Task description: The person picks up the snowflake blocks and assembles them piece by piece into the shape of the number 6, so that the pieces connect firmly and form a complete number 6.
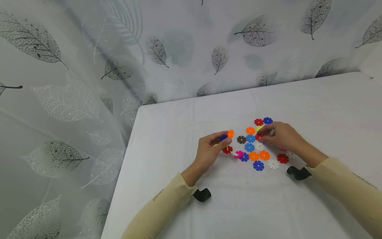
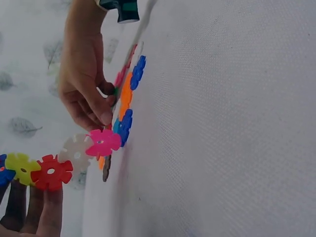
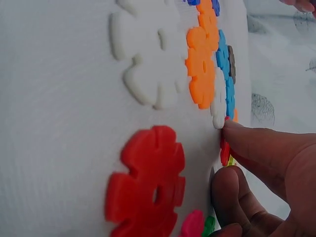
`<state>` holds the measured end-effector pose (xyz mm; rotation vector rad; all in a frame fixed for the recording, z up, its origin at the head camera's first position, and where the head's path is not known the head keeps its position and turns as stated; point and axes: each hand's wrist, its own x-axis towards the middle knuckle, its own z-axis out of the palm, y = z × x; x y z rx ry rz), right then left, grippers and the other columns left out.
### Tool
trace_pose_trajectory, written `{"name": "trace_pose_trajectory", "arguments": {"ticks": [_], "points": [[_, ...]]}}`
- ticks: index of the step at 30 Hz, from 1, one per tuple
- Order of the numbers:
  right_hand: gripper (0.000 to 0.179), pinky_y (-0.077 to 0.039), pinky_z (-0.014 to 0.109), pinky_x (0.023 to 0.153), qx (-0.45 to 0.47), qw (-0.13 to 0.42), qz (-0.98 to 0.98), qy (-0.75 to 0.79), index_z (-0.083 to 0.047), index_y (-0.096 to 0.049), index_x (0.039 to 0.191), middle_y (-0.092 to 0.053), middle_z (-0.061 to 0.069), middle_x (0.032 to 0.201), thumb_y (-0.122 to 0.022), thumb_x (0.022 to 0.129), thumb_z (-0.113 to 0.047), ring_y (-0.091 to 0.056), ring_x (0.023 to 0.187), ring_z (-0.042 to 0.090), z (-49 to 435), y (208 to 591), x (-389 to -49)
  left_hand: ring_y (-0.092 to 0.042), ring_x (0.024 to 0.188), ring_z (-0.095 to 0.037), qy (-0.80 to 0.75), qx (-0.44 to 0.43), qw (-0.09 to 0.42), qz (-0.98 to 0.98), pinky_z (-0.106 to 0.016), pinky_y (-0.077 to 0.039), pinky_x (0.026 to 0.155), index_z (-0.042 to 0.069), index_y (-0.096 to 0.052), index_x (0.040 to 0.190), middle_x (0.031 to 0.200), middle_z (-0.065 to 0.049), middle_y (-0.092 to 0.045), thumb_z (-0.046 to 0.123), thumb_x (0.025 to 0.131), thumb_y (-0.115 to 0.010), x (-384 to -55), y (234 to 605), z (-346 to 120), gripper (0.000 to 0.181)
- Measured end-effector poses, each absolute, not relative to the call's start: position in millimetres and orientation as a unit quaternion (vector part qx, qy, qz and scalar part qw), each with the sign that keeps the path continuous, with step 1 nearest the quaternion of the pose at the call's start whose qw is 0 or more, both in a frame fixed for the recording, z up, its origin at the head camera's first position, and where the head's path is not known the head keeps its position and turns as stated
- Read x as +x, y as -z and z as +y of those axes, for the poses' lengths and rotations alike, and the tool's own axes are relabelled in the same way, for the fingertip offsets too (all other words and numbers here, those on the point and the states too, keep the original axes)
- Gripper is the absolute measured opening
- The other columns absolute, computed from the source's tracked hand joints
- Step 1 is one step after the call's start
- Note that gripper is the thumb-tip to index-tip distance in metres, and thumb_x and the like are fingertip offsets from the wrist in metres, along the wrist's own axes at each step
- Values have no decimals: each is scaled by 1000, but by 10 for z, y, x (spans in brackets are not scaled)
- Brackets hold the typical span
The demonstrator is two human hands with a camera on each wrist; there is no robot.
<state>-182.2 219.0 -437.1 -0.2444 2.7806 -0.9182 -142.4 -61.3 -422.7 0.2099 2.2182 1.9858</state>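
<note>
My left hand (image 1: 207, 149) holds up a chain of linked plastic snowflake discs. In the left wrist view the chain runs from a blue disc (image 2: 5, 170) through a yellow disc (image 2: 22, 169), a red one (image 2: 51, 172) and a white one (image 2: 77, 154) to a pink disc (image 2: 103, 142). An orange disc (image 1: 230, 133) tops it in the head view. Over the loose discs, my right hand (image 1: 282, 136) has thumb and fingertips at a flat red disc (image 3: 225, 152), pinching its edge. The fingers partly hide that disc and a yellow-green disc (image 1: 259, 127) behind it.
Loose discs lie around the right hand on the white tabletop (image 1: 238, 205), among them a brown disc (image 1: 241, 139), an orange disc (image 1: 264, 155), a blue disc (image 1: 258, 165) and a red disc (image 1: 282, 158). A leaf-patterned curtain (image 1: 185, 49) hangs behind the table.
</note>
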Motion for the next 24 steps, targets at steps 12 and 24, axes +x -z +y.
{"name": "trace_pose_trajectory", "arguments": {"ticks": [12, 24], "points": [[44, -55, 42, 73, -87, 132, 940, 303, -3, -72, 116, -66, 14, 107, -86, 82, -26, -59, 92, 31, 2177, 4300, -1820, -67, 102, -14, -661, 133, 78, 734, -29, -57, 81, 10, -73, 125, 112, -2, -74, 16, 94, -75, -1411, 4206, -619, 32], [44, -56, 37, 70, -86, 138, 929, 333, -2, -69, 115, -66, 12, 104, -87, 81, -23, -60, 91, 30, 2163, 4296, -1768, -70, 100, -16, -666, 124, 89, 730, -28, -57, 80, 11, -73, 125, 109, -4, -75, 18, 95, -74, -1411, 4222, -623, 32]]}}
